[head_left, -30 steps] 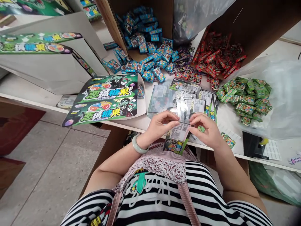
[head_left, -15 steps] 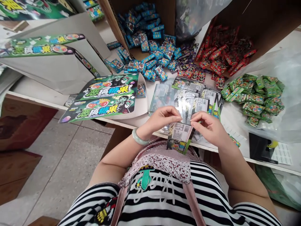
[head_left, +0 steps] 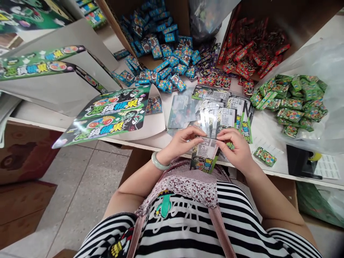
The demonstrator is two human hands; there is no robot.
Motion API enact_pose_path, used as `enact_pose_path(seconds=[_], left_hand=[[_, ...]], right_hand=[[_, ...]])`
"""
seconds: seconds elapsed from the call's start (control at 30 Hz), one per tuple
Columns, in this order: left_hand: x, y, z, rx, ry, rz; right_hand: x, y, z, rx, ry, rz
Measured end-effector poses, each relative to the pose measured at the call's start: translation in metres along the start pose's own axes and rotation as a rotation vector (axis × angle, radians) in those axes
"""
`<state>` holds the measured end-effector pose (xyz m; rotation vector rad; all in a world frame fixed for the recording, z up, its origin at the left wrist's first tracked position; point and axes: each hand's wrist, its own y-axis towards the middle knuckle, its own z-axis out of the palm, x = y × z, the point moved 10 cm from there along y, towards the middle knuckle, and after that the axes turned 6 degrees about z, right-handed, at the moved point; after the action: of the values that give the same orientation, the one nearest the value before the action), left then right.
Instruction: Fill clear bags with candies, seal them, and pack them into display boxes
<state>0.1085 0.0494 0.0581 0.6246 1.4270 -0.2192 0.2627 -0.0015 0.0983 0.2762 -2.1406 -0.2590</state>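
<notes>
A printed candy pouch [head_left: 205, 154], with a white barcode panel and colourful lettering below, hangs upright at the table's front edge, against the apron. Its top edge is pinched on the left by my left hand [head_left: 188, 141], between thumb and fingers; a pale bangle circles that wrist. On the opposite side my right hand [head_left: 236, 147] grips the same edge between thumb and forefinger. Just beyond both hands lies a fanned stack of similar pouches [head_left: 227, 118], some with shiny clear parts. Clear plastic sleeves [head_left: 181, 111] lie left of the stack. Whether anything is inside the held pouch is hidden.
Blue candy packets [head_left: 172, 64] spill from a carton at the back, beside red packets [head_left: 249, 57] in another. Green packets [head_left: 292, 100] fill a clear bag at right. One green packet [head_left: 265, 156] lies near a black tape dispenser [head_left: 299, 161]. Printed cardboard sheets [head_left: 107, 114] overhang the left edge.
The view has shifted slightly. Both hands still hold the pouch's top edge, the fingers now slightly lower on it. The green packet beside my right forearm shows more fully.
</notes>
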Motion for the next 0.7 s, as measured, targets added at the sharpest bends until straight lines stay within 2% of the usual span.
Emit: enact_pose_path(seconds=[0.23,0.33,0.4,0.47,0.53,0.63,0.7], left_hand=[[0.0,0.006,-0.001,-0.001,0.1,-0.008],[-0.002,0.011,0.0,-0.015,0.121,0.075],[0.005,0.014,-0.005,-0.064,0.144,0.104],[0.015,0.017,-0.014,-0.121,0.189,0.109],[0.022,0.018,-0.021,-0.147,0.22,0.114],[0.029,0.02,-0.026,-0.176,0.236,0.104],[0.031,0.022,-0.025,-0.194,0.242,0.093]], right_hand=[[-0.013,-0.003,0.004,-0.128,0.073,0.102],[-0.016,-0.003,0.01,-0.069,0.123,0.119],[-0.03,-0.006,0.004,0.003,0.192,0.16],[-0.061,-0.02,-0.024,-0.023,0.237,0.257],[-0.105,-0.047,-0.077,-0.195,0.171,0.416],[-0.165,-0.105,-0.163,-0.474,-0.199,0.69],[-0.192,-0.13,-0.189,-0.445,-0.455,0.83]])
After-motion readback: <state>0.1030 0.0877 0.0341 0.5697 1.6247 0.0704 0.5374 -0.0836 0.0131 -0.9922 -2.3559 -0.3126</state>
